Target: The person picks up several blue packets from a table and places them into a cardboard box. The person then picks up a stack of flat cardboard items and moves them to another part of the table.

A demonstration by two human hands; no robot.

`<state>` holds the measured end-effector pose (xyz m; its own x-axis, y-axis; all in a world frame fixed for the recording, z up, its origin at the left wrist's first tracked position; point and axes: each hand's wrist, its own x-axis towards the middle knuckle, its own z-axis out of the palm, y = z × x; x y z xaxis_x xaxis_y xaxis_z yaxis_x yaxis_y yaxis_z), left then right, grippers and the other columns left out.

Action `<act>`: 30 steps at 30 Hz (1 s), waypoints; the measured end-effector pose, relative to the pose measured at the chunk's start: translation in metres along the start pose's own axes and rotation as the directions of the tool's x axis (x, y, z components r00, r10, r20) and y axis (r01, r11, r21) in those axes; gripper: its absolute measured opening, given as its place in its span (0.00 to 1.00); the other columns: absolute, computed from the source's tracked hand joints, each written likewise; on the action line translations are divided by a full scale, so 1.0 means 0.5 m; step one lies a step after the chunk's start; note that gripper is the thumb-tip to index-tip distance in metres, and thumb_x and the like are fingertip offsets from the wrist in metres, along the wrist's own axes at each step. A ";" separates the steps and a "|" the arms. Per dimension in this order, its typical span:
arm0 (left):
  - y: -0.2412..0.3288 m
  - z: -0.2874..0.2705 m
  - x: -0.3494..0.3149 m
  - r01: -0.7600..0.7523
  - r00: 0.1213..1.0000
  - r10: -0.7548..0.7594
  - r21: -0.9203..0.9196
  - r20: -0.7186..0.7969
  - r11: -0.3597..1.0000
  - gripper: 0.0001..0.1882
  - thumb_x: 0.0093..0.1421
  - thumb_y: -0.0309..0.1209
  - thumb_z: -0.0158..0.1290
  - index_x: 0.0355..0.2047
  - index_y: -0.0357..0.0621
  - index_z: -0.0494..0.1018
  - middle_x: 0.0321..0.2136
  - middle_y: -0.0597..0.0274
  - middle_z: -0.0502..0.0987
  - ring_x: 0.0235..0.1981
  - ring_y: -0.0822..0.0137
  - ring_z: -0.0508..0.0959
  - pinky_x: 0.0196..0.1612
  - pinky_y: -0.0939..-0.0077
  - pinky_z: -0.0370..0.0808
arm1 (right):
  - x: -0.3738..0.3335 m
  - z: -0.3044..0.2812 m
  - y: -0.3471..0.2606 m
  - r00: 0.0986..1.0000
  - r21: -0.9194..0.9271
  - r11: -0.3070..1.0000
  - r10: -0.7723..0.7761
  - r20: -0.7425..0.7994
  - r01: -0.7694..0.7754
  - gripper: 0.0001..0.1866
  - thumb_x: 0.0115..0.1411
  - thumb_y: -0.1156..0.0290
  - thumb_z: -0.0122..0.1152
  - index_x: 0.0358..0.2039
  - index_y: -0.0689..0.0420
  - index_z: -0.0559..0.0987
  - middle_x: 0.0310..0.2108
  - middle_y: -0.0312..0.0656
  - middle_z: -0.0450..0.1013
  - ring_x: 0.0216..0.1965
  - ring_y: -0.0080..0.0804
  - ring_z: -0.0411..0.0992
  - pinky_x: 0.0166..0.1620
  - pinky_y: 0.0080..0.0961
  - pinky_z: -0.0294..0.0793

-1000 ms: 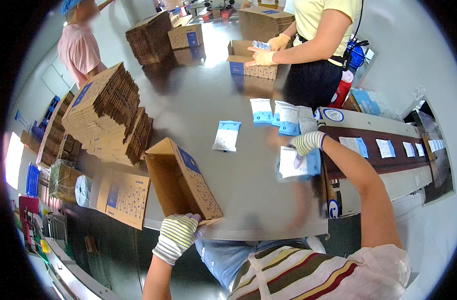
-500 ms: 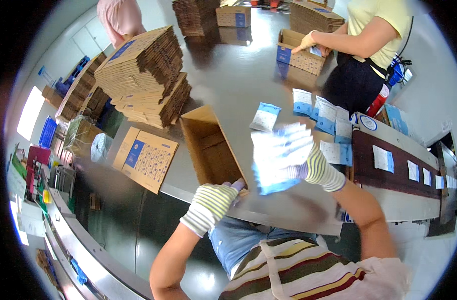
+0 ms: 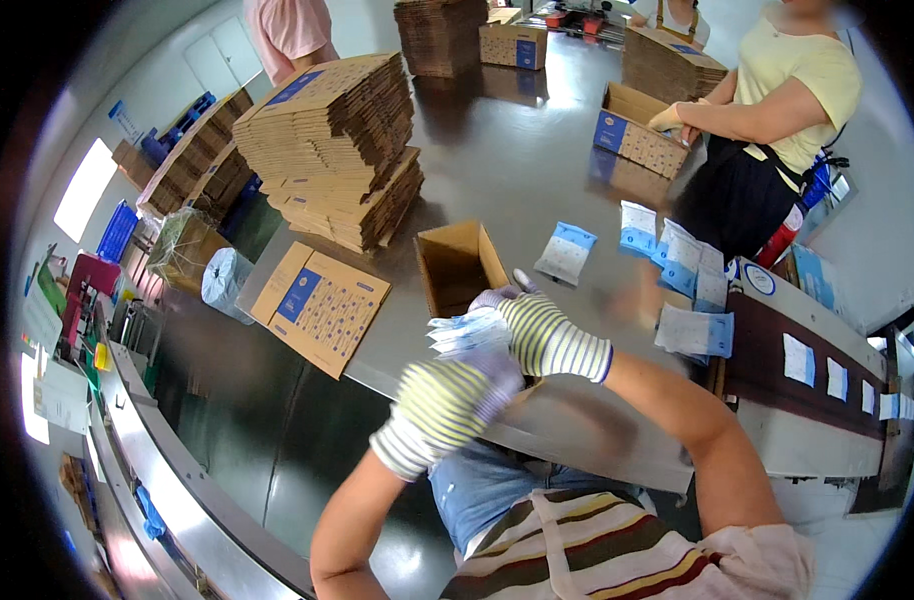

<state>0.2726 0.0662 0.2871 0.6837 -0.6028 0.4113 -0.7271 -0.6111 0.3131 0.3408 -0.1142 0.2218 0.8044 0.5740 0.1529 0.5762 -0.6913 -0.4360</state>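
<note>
A stack of white-and-blue packets (image 3: 467, 332) is at the near end of an open cardboard box (image 3: 462, 262) on the table in front of me. My right hand (image 3: 552, 332), in a striped glove, grips the stack from the right, its thumb sticking up. My left hand (image 3: 445, 405), in a matching glove and blurred by motion, closes on the near side of the same stack. The packets' lower part and the box's near end are hidden behind my hands. Right of the box a single packet (image 3: 567, 252) lies flat.
Flattened cartons (image 3: 322, 150) form a tall pile at the left, with one flat carton (image 3: 322, 308) nearer. More packets (image 3: 695, 330) lie by a dark conveyor belt (image 3: 757, 345) carrying several others. Across the shiny table (image 3: 507, 150), a person in yellow reaches into another box (image 3: 632, 135).
My right hand has carried the packets left to the box. My left hand has left the box's near edge and joined the right at the stack. The view has shifted slightly.
</note>
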 end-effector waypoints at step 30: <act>-0.071 0.140 0.033 0.156 0.810 -0.198 0.123 0.552 0.980 0.18 0.56 0.41 0.47 0.28 0.36 0.75 0.26 0.43 0.77 0.32 0.46 0.77 0.37 0.56 0.74 | 0.046 0.021 0.300 0.828 -0.299 0.782 0.558 -0.057 -0.547 0.35 0.61 0.43 0.41 0.62 0.52 0.59 0.66 0.49 0.47 0.66 0.55 0.45 0.64 0.50 0.48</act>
<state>0.3140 0.0417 0.2229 0.7325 -0.6505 -0.2008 -0.5985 -0.7558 0.2656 0.4442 -0.2001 0.1506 0.9957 0.0648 -0.0655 0.0536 -0.9857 -0.1595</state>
